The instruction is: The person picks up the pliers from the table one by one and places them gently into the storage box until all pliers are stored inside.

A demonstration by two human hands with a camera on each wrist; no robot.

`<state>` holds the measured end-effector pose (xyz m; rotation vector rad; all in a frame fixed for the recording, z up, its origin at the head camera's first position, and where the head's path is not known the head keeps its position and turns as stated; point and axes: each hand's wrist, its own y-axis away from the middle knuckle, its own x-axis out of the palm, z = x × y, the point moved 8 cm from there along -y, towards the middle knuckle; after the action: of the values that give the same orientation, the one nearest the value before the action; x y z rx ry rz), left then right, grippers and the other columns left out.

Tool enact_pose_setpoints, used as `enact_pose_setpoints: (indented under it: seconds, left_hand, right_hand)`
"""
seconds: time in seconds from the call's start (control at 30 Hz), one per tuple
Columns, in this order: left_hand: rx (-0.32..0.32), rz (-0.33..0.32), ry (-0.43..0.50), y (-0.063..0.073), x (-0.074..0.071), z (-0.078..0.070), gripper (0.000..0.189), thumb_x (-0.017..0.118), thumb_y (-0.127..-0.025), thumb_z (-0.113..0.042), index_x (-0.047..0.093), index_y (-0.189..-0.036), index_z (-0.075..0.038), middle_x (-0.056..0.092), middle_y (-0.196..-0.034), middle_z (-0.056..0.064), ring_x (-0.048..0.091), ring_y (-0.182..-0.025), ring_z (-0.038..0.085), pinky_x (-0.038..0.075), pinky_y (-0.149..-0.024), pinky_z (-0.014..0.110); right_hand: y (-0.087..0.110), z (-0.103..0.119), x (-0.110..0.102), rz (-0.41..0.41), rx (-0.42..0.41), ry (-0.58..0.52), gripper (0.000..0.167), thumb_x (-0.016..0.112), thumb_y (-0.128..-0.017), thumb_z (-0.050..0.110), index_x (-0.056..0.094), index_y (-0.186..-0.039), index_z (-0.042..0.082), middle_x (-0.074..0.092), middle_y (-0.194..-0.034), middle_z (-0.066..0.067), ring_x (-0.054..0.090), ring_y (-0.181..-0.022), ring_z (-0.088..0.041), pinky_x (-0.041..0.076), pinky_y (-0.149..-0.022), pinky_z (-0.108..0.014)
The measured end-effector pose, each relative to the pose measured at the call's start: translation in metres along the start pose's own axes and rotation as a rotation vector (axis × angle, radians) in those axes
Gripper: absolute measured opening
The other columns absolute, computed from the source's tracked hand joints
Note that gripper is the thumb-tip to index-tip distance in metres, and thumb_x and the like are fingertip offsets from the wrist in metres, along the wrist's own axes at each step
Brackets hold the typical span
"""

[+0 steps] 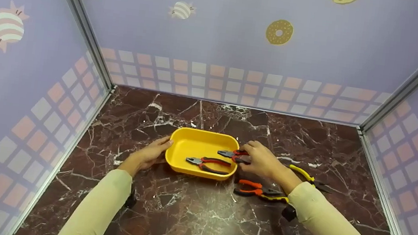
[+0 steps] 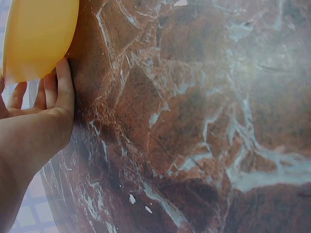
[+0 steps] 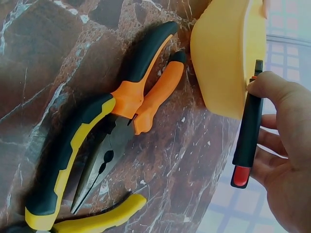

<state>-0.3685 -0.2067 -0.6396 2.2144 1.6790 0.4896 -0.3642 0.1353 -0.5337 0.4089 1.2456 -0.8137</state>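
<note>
A yellow plastic box (image 1: 190, 142) lies on the marbled surface, its opening upward. My left hand (image 1: 153, 152) holds its left end, thumb at the rim and fingers against the outside wall. In my right hand (image 1: 261, 160) are red-and-black combination pliers (image 1: 227, 153), gripped by the handles. Their metal jaws point left over the box's right rim. A second pair of red-and-black pliers (image 1: 209, 164) lies inside the box. Right of the box, below my right hand, are orange-and-black long-nose pliers (image 3: 131, 97).
Yellow-and-black pliers (image 1: 302, 173) lie partly hidden under the right forearm, one handle (image 3: 104, 221) showing in the right wrist view. Purple patterned walls (image 1: 218, 42) with metal edge strips enclose the dark red marbled surface (image 1: 197, 212) at the back and both sides.
</note>
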Motion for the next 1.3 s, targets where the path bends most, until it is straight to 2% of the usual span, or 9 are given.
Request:
enact_pose_setpoints:
  seconds: [0.13,0.33,0.53,0.63,0.73,0.97,1.3]
  left_hand:
    - [0.004,-0.003,0.000,0.000,0.000,-0.001,0.069,0.045,-0.116,-0.037,0.012,-0.172,-0.014,0.030,-0.171,0.018,0.044,-0.149,0.035,0.042,-0.119,0.053]
    - [0.009,0.003,0.004,0.000,0.001,-0.001,0.070,0.044,-0.116,-0.036,0.010,-0.172,-0.013,0.027,-0.172,0.019,0.041,-0.151,0.035,0.041,-0.120,0.053]
    - [0.005,-0.004,0.001,0.001,0.001,-0.001,0.071,0.045,-0.116,-0.036,0.010,-0.172,-0.013,0.023,-0.173,0.019,0.042,-0.150,0.036,0.042,-0.119,0.053]
    - [0.006,-0.003,0.002,0.002,0.001,-0.001,0.070,0.045,-0.116,-0.036,0.010,-0.172,-0.012,0.021,-0.174,0.018,0.042,-0.150,0.036,0.042,-0.119,0.053]
    - [0.010,0.000,0.001,0.003,0.001,-0.001,0.070,0.045,-0.116,-0.035,0.010,-0.172,-0.012,0.022,-0.173,0.019,0.043,-0.149,0.036,0.042,-0.119,0.054]
    - [0.014,0.002,-0.008,0.003,0.000,-0.002,0.067,0.044,-0.116,-0.036,0.014,-0.172,-0.013,0.036,-0.168,0.020,0.047,-0.147,0.035,0.043,-0.118,0.052]
    - [0.012,0.006,-0.003,0.004,0.002,-0.002,0.069,0.044,-0.116,-0.037,0.012,-0.172,-0.013,0.035,-0.168,0.020,0.047,-0.147,0.035,0.044,-0.118,0.052]
  right_hand:
    - [-0.002,0.002,0.001,0.011,0.004,-0.002,0.046,0.083,-0.088,0.027,0.071,-0.126,0.004,0.066,-0.117,-0.012,0.063,-0.107,-0.031,0.057,-0.091,-0.050]
    - [-0.007,0.010,0.003,0.018,-0.038,0.005,0.045,0.083,-0.087,0.026,0.072,-0.124,0.003,0.067,-0.120,-0.014,0.063,-0.109,-0.034,0.057,-0.094,-0.051]
    - [-0.011,0.013,0.004,0.027,-0.031,0.005,0.046,0.085,-0.086,0.027,0.072,-0.124,0.005,0.067,-0.122,-0.015,0.063,-0.113,-0.035,0.055,-0.098,-0.052]
    - [-0.013,0.016,0.004,0.025,-0.043,0.006,0.046,0.085,-0.086,0.027,0.072,-0.124,0.004,0.068,-0.119,-0.014,0.063,-0.110,-0.034,0.056,-0.095,-0.051]
    - [-0.016,0.020,0.004,0.029,-0.052,-0.002,0.047,0.085,-0.086,0.026,0.072,-0.125,0.004,0.068,-0.119,-0.014,0.063,-0.109,-0.033,0.056,-0.094,-0.051]
    - [-0.024,0.024,0.005,0.046,-0.028,-0.013,0.047,0.085,-0.087,0.026,0.071,-0.126,0.005,0.067,-0.120,-0.014,0.062,-0.109,-0.032,0.056,-0.092,-0.048]
    - [-0.033,0.032,0.013,0.049,-0.029,-0.020,0.044,0.084,-0.091,0.027,0.070,-0.126,0.004,0.068,-0.121,-0.015,0.063,-0.111,-0.032,0.057,-0.095,-0.048]
